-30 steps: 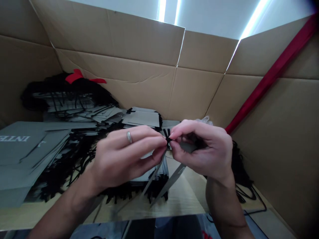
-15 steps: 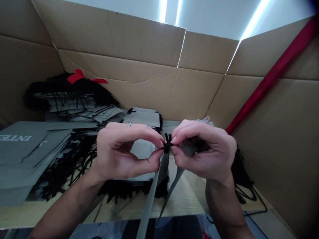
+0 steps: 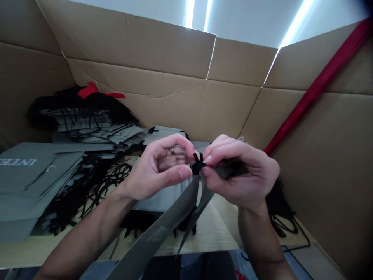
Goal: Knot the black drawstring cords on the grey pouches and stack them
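Note:
A small knotted black ribbon (image 3: 198,167) with two short ends pointing up sits at the top of a grey folded sheet (image 3: 163,223), perhaps a flat bag. Its two grey panels hang down and spread apart. The ribbon's right side is pinched between the thumb and fingers of my right hand (image 3: 241,169). My left hand (image 3: 163,167), wearing a ring, has its thumb and fingertips against the left side of the knot. How firmly it grips is partly hidden.
Grey printed bags (image 3: 17,171) with black cords lie stacked at left. A pile with black cords and red strips (image 3: 89,90) stands behind. Grey pieces (image 3: 163,198) lie under my hands. Cardboard walls (image 3: 145,81) enclose the table; black cords (image 3: 281,210) lie at right.
My left hand has turned and changed its grip, with the ring finger now showing its inner side. The ribbon knot looks fuller, and the grey panels have swung lower left.

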A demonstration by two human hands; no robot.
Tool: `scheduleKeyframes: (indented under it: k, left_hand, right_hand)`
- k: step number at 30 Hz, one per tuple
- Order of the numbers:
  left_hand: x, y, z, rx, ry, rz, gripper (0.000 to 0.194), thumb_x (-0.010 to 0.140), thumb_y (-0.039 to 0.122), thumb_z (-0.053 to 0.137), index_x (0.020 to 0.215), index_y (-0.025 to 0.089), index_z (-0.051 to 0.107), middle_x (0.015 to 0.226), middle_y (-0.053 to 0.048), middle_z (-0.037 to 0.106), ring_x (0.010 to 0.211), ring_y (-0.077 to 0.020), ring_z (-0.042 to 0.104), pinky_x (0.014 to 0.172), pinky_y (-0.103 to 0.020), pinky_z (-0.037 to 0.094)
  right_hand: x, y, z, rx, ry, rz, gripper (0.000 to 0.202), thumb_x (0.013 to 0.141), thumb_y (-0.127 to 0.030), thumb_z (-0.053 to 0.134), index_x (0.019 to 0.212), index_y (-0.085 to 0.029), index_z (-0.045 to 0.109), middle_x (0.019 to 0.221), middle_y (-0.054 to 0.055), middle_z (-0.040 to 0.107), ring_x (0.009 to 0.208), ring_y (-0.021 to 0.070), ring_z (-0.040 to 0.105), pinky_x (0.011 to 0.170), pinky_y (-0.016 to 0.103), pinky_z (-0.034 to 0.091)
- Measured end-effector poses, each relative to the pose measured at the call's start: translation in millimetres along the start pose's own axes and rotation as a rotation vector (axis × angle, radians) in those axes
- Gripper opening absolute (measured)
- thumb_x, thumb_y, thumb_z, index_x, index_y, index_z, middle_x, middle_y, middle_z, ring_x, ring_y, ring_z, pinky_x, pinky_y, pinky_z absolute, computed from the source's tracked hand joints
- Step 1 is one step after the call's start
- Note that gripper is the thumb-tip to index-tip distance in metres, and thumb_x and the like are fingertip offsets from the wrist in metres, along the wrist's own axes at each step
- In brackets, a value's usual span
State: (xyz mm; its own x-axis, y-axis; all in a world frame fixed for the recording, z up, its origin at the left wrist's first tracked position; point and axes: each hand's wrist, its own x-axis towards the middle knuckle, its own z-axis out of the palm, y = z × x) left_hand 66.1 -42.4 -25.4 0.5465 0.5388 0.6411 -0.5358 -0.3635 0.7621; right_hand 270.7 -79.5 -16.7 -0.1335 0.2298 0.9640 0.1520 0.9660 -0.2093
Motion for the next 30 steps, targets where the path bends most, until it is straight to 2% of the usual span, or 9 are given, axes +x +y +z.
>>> scheduleKeyframes:
  k: [2, 5, 12, 16, 18, 21, 26, 30]
  left_hand:
    - [-1, -1, 1.1, -0.055, 0.021, -0.091, 0.018, 0.101, 0.029, 0.09, 0.114, 0.018, 0.083, 0.093, -0.005, 0.079, 0.083, -0.011, 0.076, 0.079, -0.016, 0.064]
    - [-2, -1, 0.9, -0.042, 0.099, -0.095, 0.014, 0.094, 0.021, 0.095, 0.105, 0.019, 0.087, 0.09, -0.003, 0.081, 0.08, -0.0098, 0.076, 0.079, -0.014, 0.063]
    - [-2, 8, 2.4, 0.058, 0.199, -0.143, 0.02, 0.08, 0.021, 0.105, 0.09, 0.019, 0.088, 0.076, -0.002, 0.081, 0.065, -0.0101, 0.074, 0.064, -0.013, 0.06]
    - [1, 12, 4.8, 0.143, 0.134, -0.062, 0.021, 0.076, 0.013, 0.105, 0.089, 0.019, 0.089, 0.081, -0.003, 0.084, 0.068, -0.0119, 0.078, 0.064, -0.015, 0.063]
    - [2, 12, 5.7, 0.199, 0.109, -0.018, 0.022, 0.076, 0.012, 0.105, 0.09, 0.019, 0.09, 0.084, -0.003, 0.085, 0.072, -0.0132, 0.079, 0.064, -0.015, 0.063]
    - [3, 12, 6.7, 0.266, 0.134, 0.0, 0.02, 0.078, 0.016, 0.105, 0.09, 0.019, 0.089, 0.084, -0.005, 0.085, 0.075, -0.0148, 0.079, 0.063, -0.017, 0.062]
    - [3, 10, 3.9, 0.223, 0.126, -0.064, 0.021, 0.076, 0.014, 0.105, 0.089, 0.021, 0.09, 0.076, 0.0, 0.081, 0.062, -0.0109, 0.07, 0.054, -0.016, 0.054]
    - [2, 5, -1.8, 0.149, 0.126, -0.134, 0.025, 0.072, 0.014, 0.107, 0.088, 0.021, 0.09, 0.075, 0.001, 0.081, 0.06, -0.01, 0.07, 0.054, -0.016, 0.054]
  right_hand:
    - [2, 1, -2, -0.024, -0.008, -0.041, 0.03, 0.078, 0.0, 0.086, 0.099, -0.021, 0.082, 0.089, 0.004, 0.083, 0.077, 0.0182, 0.074, 0.067, 0.034, 0.058]
    - [3, -1, -5, -0.067, -0.049, -0.052, 0.029, 0.081, -0.001, 0.086, 0.1, -0.021, 0.082, 0.091, 0.004, 0.084, 0.081, 0.0192, 0.075, 0.07, 0.036, 0.058]
    - [-1, -11, -11, 0.041, -0.129, 0.232, 0.018, 0.091, -0.012, 0.086, 0.106, -0.022, 0.082, 0.097, 0.006, 0.08, 0.083, 0.0181, 0.072, 0.064, 0.031, 0.053]
    - [1, -17, -11, 0.105, -0.132, 0.384, 0.023, 0.086, -0.01, 0.092, 0.103, -0.022, 0.081, 0.093, 0.001, 0.077, 0.07, 0.0113, 0.061, 0.056, 0.024, 0.048]
    - [3, -18, -10, 0.119, -0.15, 0.396, 0.029, 0.082, -0.006, 0.095, 0.101, -0.021, 0.079, 0.09, -0.001, 0.075, 0.068, 0.0092, 0.059, 0.057, 0.021, 0.049]
    - [4, -17, -10, 0.114, -0.172, 0.393, 0.028, 0.085, -0.004, 0.092, 0.102, -0.021, 0.078, 0.093, -0.001, 0.075, 0.071, 0.0093, 0.06, 0.058, 0.021, 0.051]
    - [0, -11, -12, 0.092, -0.154, 0.368, 0.03, 0.085, -0.004, 0.094, 0.103, -0.021, 0.079, 0.094, 0.0, 0.074, 0.077, 0.0114, 0.062, 0.06, 0.022, 0.051]
    - [0, -10, -12, 0.076, -0.154, 0.323, 0.026, 0.087, -0.004, 0.093, 0.102, -0.021, 0.08, 0.092, 0.0, 0.074, 0.08, 0.0124, 0.064, 0.063, 0.023, 0.051]
